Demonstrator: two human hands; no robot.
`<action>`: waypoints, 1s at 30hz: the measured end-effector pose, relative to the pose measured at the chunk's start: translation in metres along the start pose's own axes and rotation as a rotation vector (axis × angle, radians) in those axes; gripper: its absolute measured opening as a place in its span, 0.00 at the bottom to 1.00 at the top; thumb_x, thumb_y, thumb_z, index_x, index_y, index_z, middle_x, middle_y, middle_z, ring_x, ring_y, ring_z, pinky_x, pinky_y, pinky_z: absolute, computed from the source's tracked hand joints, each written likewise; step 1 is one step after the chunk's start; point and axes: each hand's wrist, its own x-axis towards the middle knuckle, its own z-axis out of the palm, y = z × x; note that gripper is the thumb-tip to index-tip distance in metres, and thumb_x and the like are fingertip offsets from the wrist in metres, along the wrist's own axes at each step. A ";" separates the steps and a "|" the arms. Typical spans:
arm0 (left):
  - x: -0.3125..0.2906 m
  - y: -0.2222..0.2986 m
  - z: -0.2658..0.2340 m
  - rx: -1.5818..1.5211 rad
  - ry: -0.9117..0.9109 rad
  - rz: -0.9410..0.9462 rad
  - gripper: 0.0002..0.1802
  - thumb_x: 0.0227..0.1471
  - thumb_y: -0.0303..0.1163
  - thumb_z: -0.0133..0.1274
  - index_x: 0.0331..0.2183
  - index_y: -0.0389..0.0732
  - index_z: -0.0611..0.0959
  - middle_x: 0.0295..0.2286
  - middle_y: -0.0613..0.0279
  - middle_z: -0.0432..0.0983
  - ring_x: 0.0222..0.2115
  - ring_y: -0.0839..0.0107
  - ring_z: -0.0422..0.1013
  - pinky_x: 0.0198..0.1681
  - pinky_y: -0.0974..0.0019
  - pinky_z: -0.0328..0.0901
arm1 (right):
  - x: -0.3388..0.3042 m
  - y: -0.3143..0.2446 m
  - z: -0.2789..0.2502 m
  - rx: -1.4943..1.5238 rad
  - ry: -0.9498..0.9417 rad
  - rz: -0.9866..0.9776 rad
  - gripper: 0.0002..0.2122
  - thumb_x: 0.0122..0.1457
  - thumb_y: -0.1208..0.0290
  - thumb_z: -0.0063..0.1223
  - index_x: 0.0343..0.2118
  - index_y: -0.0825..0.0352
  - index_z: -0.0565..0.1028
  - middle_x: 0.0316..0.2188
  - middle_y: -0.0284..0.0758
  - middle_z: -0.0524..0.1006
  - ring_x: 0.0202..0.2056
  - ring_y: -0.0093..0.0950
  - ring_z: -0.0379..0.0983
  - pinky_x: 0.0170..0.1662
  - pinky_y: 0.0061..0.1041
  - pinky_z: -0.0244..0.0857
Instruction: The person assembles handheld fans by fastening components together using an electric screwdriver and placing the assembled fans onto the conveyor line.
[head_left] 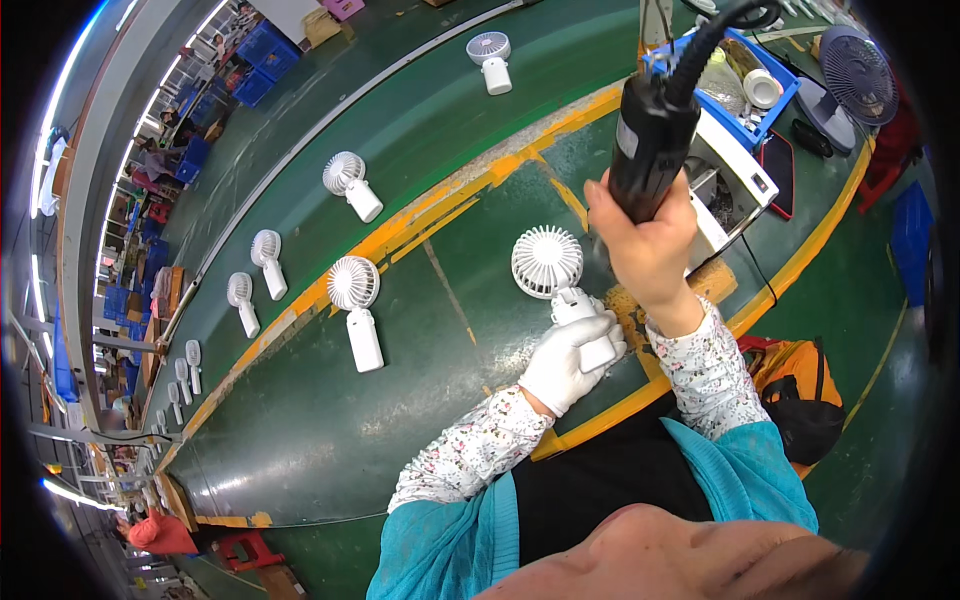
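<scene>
My right hand (650, 250) is bare and wraps round a black electric screwdriver (645, 150), whose coiled cable runs up from its top. The screwdriver's tip is hidden by the hand. A white glove covers my left hand (568, 368), which grips the handle of a white handheld fan (547, 262). This fan lies on the green bench with its round ribbed head pointing away from me. The screwdriver is apart from the fan, up and to its right. Farther left on the bench rests another white handheld fan (365, 340), touched by neither hand.
Beyond the yellow-edged bench (290, 420), a green conveyor belt (420, 140) carries several white fans. On the right stand a white box-like device (735, 170), a blue bin (775, 120) of parts and a dark desk fan (857, 75). A wooden block (712, 281) lies near my right wrist.
</scene>
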 end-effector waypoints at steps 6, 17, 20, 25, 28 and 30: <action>-0.009 -0.001 0.010 0.215 0.014 0.094 0.12 0.47 0.19 0.48 0.38 0.33 0.72 0.32 0.56 0.72 0.32 0.63 0.72 0.35 0.64 0.68 | -0.029 -0.006 0.020 0.393 -0.037 0.122 0.13 0.49 0.78 0.59 0.35 0.70 0.67 0.23 0.29 0.73 0.22 0.15 0.68 0.26 0.15 0.63; 0.009 -0.003 -0.047 0.995 -0.187 0.359 0.16 0.50 0.24 0.47 0.43 0.33 0.70 0.38 0.54 0.71 0.41 0.60 0.70 0.45 0.57 0.66 | -0.047 0.013 0.027 0.268 -0.209 0.200 0.21 0.47 0.77 0.60 0.44 0.72 0.65 0.24 0.29 0.73 0.25 0.16 0.68 0.31 0.16 0.64; 0.005 -0.003 -0.031 0.605 -0.139 0.215 0.15 0.49 0.22 0.47 0.42 0.33 0.69 0.37 0.54 0.71 0.40 0.59 0.70 0.43 0.57 0.67 | -0.046 0.013 0.027 0.311 -0.253 0.186 0.15 0.49 0.80 0.56 0.40 0.71 0.66 0.25 0.31 0.72 0.24 0.17 0.68 0.29 0.17 0.64; -0.004 0.006 -0.015 0.019 -0.055 -0.026 0.10 0.49 0.19 0.46 0.37 0.32 0.71 0.33 0.56 0.71 0.34 0.62 0.70 0.38 0.61 0.67 | -0.043 0.013 0.017 0.521 -0.294 0.216 0.20 0.50 0.84 0.49 0.47 0.71 0.60 0.27 0.35 0.71 0.24 0.21 0.69 0.29 0.21 0.66; -0.003 0.037 -0.007 0.126 -0.094 -0.138 0.09 0.49 0.23 0.47 0.36 0.38 0.72 0.28 0.59 0.71 0.28 0.68 0.70 0.31 0.67 0.65 | -0.029 0.000 0.010 0.453 -0.132 0.140 0.20 0.50 0.85 0.46 0.48 0.73 0.60 0.26 0.36 0.70 0.23 0.22 0.68 0.29 0.22 0.66; 0.009 0.077 0.007 0.403 0.013 0.135 0.12 0.49 0.31 0.52 0.37 0.42 0.73 0.25 0.64 0.69 0.21 0.71 0.67 0.26 0.69 0.64 | -0.023 -0.002 0.009 0.470 -0.113 0.048 0.19 0.50 0.85 0.46 0.48 0.73 0.60 0.26 0.36 0.70 0.23 0.22 0.68 0.29 0.22 0.66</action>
